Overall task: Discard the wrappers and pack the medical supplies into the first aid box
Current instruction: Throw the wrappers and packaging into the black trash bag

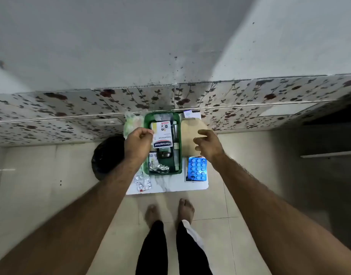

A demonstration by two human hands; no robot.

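Head view, box: I see one green first aid box (162, 171) on the white tabletop (166, 188), already part filled with a bottle and foil packs.
Head view, left hand: my left hand (138, 144) pinches the near-left corner of one Hansaplast plaster box (162, 134), held over the green box.
Head view, right hand: my right hand (207, 144) is released, fingers loosely curled, holding nothing, above one brown envelope (190, 135).
Left to pack: I judge one blue blister pack (197, 168) on the right and a few silver strips (143, 181), count unclear, near left.
Wrappers: one black bin bag (106, 157) waits on the floor, left; crumpled plastic (131, 124) lies far left.
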